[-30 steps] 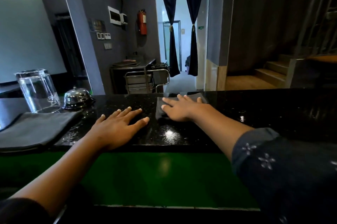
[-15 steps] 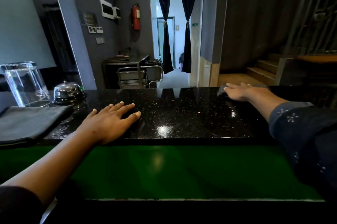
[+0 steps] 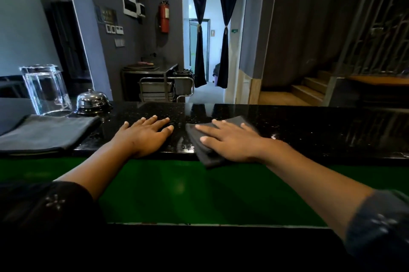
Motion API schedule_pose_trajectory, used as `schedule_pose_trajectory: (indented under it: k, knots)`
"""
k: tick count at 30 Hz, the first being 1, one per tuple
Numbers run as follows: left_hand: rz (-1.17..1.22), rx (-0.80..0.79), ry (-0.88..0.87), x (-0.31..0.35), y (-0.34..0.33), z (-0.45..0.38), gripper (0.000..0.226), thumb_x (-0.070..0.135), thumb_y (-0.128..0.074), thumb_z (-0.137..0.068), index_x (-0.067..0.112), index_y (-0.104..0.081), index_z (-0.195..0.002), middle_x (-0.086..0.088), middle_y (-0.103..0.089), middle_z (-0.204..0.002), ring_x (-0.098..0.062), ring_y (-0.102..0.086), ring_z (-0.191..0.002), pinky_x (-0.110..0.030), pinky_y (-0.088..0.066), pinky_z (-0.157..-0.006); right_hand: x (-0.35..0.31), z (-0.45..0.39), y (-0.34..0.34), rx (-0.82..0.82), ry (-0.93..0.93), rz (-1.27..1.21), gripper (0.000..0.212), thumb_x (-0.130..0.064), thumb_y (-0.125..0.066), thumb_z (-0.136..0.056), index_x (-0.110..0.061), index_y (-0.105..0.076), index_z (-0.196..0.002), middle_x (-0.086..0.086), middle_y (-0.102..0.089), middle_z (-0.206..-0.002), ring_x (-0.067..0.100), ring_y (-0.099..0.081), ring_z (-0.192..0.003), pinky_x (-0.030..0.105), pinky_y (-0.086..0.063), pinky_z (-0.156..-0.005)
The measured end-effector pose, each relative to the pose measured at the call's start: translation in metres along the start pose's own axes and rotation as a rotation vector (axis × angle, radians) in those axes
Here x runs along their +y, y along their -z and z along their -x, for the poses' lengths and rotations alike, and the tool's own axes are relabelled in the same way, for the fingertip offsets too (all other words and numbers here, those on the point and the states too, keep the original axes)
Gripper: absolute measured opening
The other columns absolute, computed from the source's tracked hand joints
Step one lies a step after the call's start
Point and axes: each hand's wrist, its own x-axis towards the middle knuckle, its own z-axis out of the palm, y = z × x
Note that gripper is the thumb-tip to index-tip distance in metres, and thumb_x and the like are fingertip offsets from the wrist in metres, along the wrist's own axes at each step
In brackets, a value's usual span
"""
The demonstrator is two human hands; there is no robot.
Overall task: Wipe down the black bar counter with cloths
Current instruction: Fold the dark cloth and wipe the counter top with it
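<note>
I'm pressing my right hand (image 3: 232, 141), fingers straight and spread, flat on the dark cloth (image 3: 203, 150) so it is dragging across the black counter (image 3: 309, 125); its near corner is overhanging the edge. My left hand (image 3: 143, 134) is lying flat and bare just beside it, probably bracing me. Left of that hand, a second folded cloth (image 3: 44, 132) is waiting.

The room was dim; daylight came through the doorway (image 3: 200, 50), the counter (image 3: 309, 125) glared, and edges looked bent.
</note>
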Motion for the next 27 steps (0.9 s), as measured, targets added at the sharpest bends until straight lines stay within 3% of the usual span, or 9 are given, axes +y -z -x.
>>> schedule_pose_trajectory:
  k: [6,9,14,18,22,27]
  knots:
    - [0.022,0.006,0.006,0.005,0.000,0.002,0.059,0.063,-0.013,-0.094,0.045,-0.011,-0.149,0.006,-0.004,-0.161,-0.021,-0.003,-0.148,-0.055,0.000,-0.116,0.068,0.010,0.012,0.012,-0.325,0.004,0.052,-0.065,-0.014,-0.097,-0.056,-0.006,-0.148,-0.004,-0.001,-0.165,0.021,-0.003,-0.151,0.058,0.000,-0.116]
    - [0.043,0.011,0.009,0.006,0.003,0.001,0.059,0.062,-0.014,-0.094,0.043,-0.013,-0.150,0.004,-0.005,-0.161,-0.023,-0.003,-0.148,-0.056,0.001,-0.115,0.058,-0.017,0.013,0.043,-0.421,-0.044,0.055,-0.066,-0.013,-0.096,-0.054,-0.008,-0.150,0.002,0.001,-0.165,0.027,0.000,-0.151,0.061,0.004,-0.116]
    - [0.083,-0.030,-0.020,0.006,0.007,0.005,0.061,0.059,-0.018,-0.095,0.036,-0.014,-0.151,0.001,-0.005,-0.161,-0.024,-0.003,-0.148,-0.054,0.002,-0.115,-0.030,-0.029,0.004,0.033,-0.246,-0.051,0.056,-0.064,-0.013,-0.097,-0.052,-0.006,-0.151,0.006,0.003,-0.165,0.029,0.003,-0.151,0.062,0.007,-0.115]
    - [0.323,-0.052,-0.002,-0.012,0.031,0.004,0.068,0.056,-0.032,-0.097,0.020,-0.016,-0.153,-0.011,-0.012,-0.160,-0.030,-0.010,-0.147,-0.045,-0.007,-0.118,-0.068,-0.012,-0.004,-0.014,-0.079,-0.027,0.054,-0.065,-0.014,-0.097,-0.055,-0.006,-0.150,0.002,0.002,-0.165,0.024,0.002,-0.151,0.058,0.006,-0.114]
    - [0.074,-0.025,0.028,-0.063,0.030,0.005,0.074,0.063,-0.024,-0.094,0.018,-0.018,-0.152,-0.011,-0.013,-0.160,-0.027,-0.008,-0.147,-0.047,-0.005,-0.118,-0.074,-0.015,-0.002,-0.010,-0.139,-0.052,0.055,-0.065,-0.015,-0.097,-0.054,-0.007,-0.150,0.002,0.003,-0.165,0.024,0.002,-0.151,0.058,0.007,-0.114]
    - [0.042,-0.013,0.007,-0.076,0.016,-0.001,0.068,0.060,-0.016,-0.096,0.022,-0.014,-0.153,-0.005,-0.007,-0.161,-0.021,-0.005,-0.148,-0.043,-0.001,-0.117,-0.114,-0.072,-0.001,-0.007,-0.174,-0.063,0.058,-0.062,-0.015,-0.098,-0.047,-0.005,-0.153,0.008,0.006,-0.165,0.030,0.008,-0.151,0.063,0.010,-0.114]
